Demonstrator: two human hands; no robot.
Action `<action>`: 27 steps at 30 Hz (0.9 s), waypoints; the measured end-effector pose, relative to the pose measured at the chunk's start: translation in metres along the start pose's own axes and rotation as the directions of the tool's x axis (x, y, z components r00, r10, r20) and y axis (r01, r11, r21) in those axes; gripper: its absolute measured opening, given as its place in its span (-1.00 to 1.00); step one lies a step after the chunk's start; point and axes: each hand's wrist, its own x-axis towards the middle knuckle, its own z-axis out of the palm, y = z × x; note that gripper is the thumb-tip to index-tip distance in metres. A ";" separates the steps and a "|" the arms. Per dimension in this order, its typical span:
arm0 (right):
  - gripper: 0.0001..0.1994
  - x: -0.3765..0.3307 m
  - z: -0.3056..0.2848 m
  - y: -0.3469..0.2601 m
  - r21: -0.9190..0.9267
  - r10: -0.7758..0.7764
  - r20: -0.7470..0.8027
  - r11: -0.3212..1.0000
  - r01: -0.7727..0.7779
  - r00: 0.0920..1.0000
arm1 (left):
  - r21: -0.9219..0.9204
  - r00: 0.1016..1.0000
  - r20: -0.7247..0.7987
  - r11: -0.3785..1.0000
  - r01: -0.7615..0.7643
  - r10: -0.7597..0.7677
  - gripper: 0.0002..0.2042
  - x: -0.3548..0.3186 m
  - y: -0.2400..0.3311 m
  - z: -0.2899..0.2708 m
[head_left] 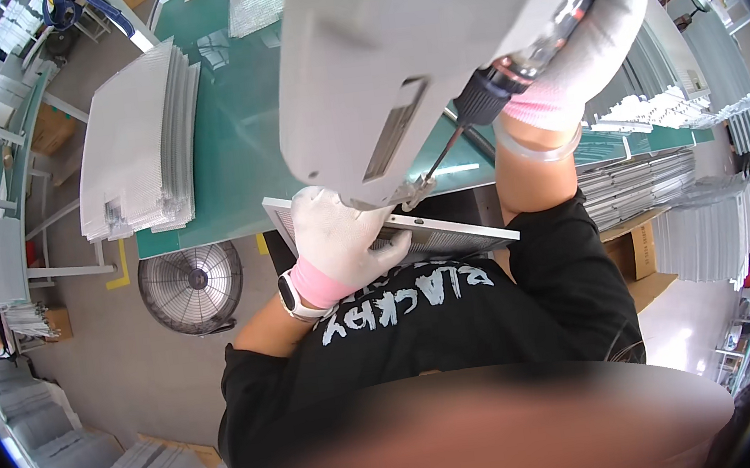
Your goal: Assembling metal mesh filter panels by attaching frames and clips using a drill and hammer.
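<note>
My right hand (604, 37), in a white glove with a pink cuff, is wrapped round an electric screwdriver (548, 46). Its black nose and thin bit point down and left toward a small metal fitting (417, 194) at a panel's edge. That silver-framed panel (462, 230) with a dark mesh-like face is tilted against my body at the table's front edge. My left hand (343, 233), gloved likewise, grips the panel's frame, with the thumb along its near side. A large pale grey housing (374, 58) hides the fingertips of my left hand and part of the bench beyond.
A green-topped table (239, 138) stretches ahead. On its left lies a stack of white mesh panels (129, 142); more panels (653, 73) are stacked at right. A floor fan (191, 287) stands below left. Silver frames (638, 185) and an open carton (641, 254) are at right.
</note>
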 end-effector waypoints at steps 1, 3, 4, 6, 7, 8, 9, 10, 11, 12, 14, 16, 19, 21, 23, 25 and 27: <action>-0.34 -0.001 -0.027 -0.009 0.385 0.322 0.337 0.811 -0.441 0.885 | -0.004 1.000 -0.002 1.000 -0.005 0.005 -0.59 0.002 0.001 0.000; -0.52 -0.002 -0.045 -0.006 0.096 0.317 0.389 0.920 -0.380 0.865 | -0.064 0.992 -0.104 0.995 -0.072 0.065 -0.63 0.005 0.001 0.000; -0.59 0.003 -0.064 -0.005 -0.066 0.244 0.447 0.968 -0.240 0.861 | -0.062 0.992 -0.105 0.995 -0.074 0.068 -0.63 0.005 0.001 0.000; -0.56 -0.009 -0.063 0.005 -0.063 0.279 0.249 0.960 -0.272 0.927 | -0.095 0.997 -0.062 0.994 -0.044 0.038 -0.65 0.003 -0.001 0.003; -0.55 -0.007 -0.060 0.005 -0.031 0.311 0.285 0.948 -0.316 0.906 | -0.094 0.997 -0.061 0.995 -0.044 0.039 -0.65 0.004 -0.001 0.003; -0.53 -0.005 -0.057 0.006 0.000 0.341 0.326 0.933 -0.361 0.882 | -0.080 0.995 -0.085 0.995 -0.060 0.054 -0.65 0.006 -0.003 0.003; -0.53 -0.005 -0.057 0.008 0.004 0.339 0.330 0.933 -0.361 0.881 | -0.064 0.992 -0.109 0.995 -0.076 0.069 -0.66 0.007 -0.003 0.002; -0.52 -0.005 -0.057 0.010 -0.062 0.358 0.323 0.932 -0.358 0.876 | -0.057 0.991 -0.111 0.995 -0.076 0.070 -0.66 0.007 -0.003 0.000; -0.51 -0.003 -0.059 0.011 -0.132 0.369 0.312 0.929 -0.345 0.876 | -0.022 0.995 -0.082 0.998 -0.063 0.061 -0.66 0.009 -0.002 -0.002; -0.50 0.004 -0.066 0.015 -0.116 0.346 0.401 0.938 -0.328 0.848 | 0.014 0.997 -0.052 0.999 -0.052 0.052 -0.65 0.012 -0.001 -0.003; -0.50 0.011 -0.067 0.015 -0.167 0.360 0.408 0.933 -0.319 0.839 | 0.032 0.997 0.070 0.999 0.017 -0.019 -0.66 0.017 -0.008 -0.005; -0.50 0.009 -0.056 0.004 -0.080 0.419 0.381 0.903 -0.423 0.824 | 0.059 0.977 0.189 0.994 0.087 -0.097 -0.66 0.021 -0.021 -0.004; -0.51 0.011 -0.049 -0.004 -0.156 0.438 0.367 0.899 -0.410 0.821 | -0.176 0.996 -0.084 0.984 -0.029 0.015 -0.69 0.034 -0.056 0.000; -0.54 0.012 -0.049 -0.006 -0.297 0.382 0.387 0.913 -0.278 0.839 | -0.698 0.939 -0.115 0.699 0.156 -0.325 -0.41 0.043 -0.064 -0.002; -0.60 0.017 -0.062 -0.009 -0.251 0.386 0.430 0.919 -0.303 0.816 | -0.955 0.981 -0.150 0.274 -0.111 -0.126 0.11 0.073 -0.056 -0.030; -0.64 0.016 -0.069 -0.012 -0.186 0.382 0.472 0.924 -0.335 0.794 | -0.950 0.949 -0.307 0.075 -0.302 -0.067 0.15 0.103 -0.023 -0.051; -0.66 0.013 -0.079 -0.011 -0.196 0.391 0.459 0.920 -0.338 0.798 | -0.927 0.964 -0.259 0.297 -0.231 -0.058 0.07 0.122 -0.011 -0.062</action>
